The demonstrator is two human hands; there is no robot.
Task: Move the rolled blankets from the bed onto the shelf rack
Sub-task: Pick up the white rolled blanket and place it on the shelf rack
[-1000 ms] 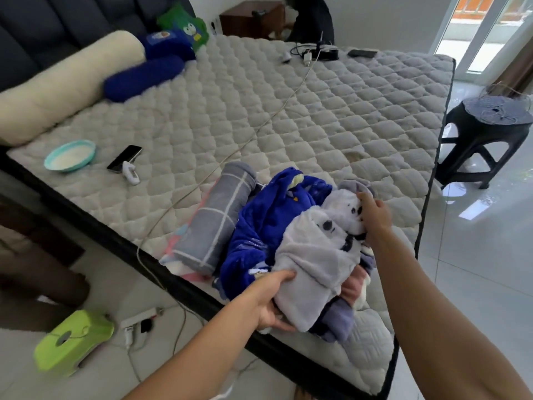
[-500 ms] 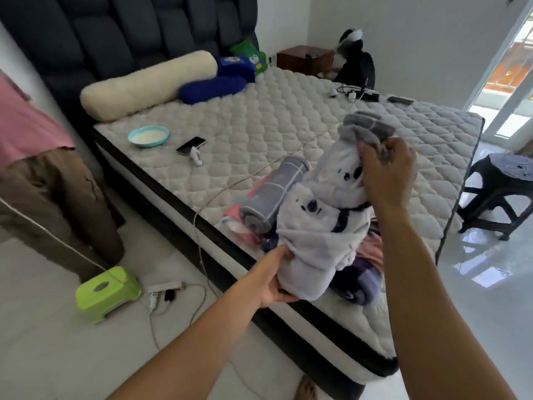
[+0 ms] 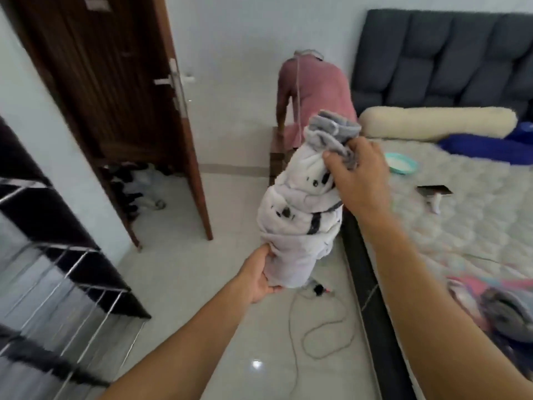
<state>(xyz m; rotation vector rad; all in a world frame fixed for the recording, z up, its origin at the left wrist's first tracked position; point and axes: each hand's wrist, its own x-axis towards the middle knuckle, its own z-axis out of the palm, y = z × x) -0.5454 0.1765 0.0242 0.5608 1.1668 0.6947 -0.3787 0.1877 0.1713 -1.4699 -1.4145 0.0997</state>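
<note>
Now | two hands: left hand [image 3: 261, 280], right hand [image 3: 357, 180] | one rolled blanket [image 3: 300, 215] held

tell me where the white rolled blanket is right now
In the head view the white rolled blanket is mid-frame, off the bed, held above the floor between left hand and right hand.

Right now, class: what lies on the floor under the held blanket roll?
Below the blanket roll, a cable loops over the floor tiles beside the bed. A small dark item shows at the roll's lower edge; the roll hides the rest.
</note>
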